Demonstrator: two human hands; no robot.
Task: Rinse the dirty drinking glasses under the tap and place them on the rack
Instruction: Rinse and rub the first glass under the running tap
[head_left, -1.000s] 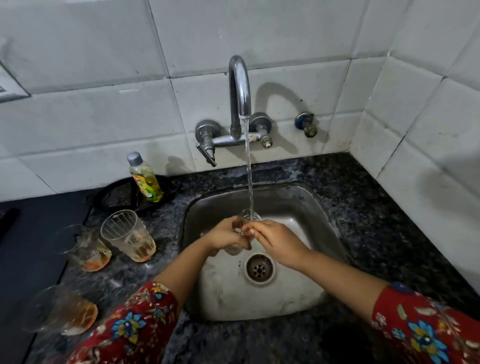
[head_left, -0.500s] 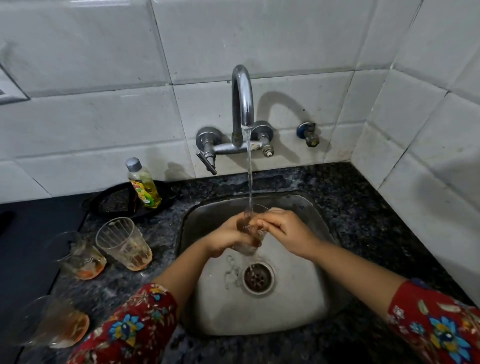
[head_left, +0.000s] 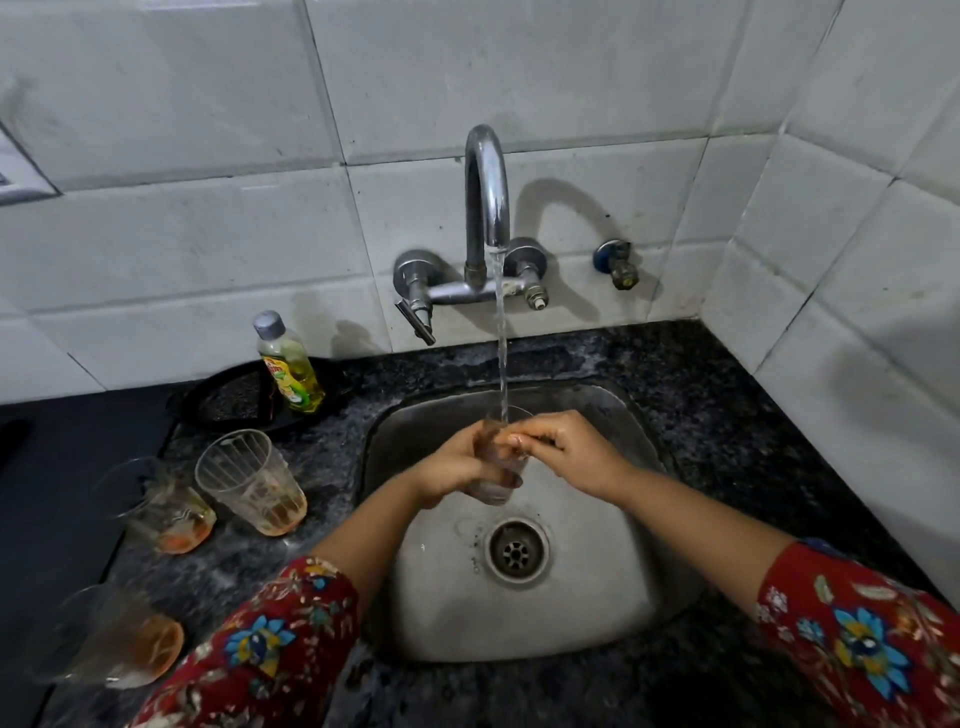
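Curling round the glass (head_left: 496, 488) beneath the tap (head_left: 485, 197), the left hand (head_left: 451, 470) grips it; right hand (head_left: 567, 450) pinches its rim.

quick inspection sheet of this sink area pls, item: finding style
surface: dark speckled counter around a steel sink.
job's things: tap runs into the held glass. Left of the sink sit a ribbed glass, a blurred glass and a near glass, all with orange residue. Rack not in view.
clutter: soap bottle upright on a dark tray.
grippers: left hand grips the held glass from the side; right hand pinches its rim.
cables: nothing seen.
surroundings: white tiled wall; small valve right of the tap.
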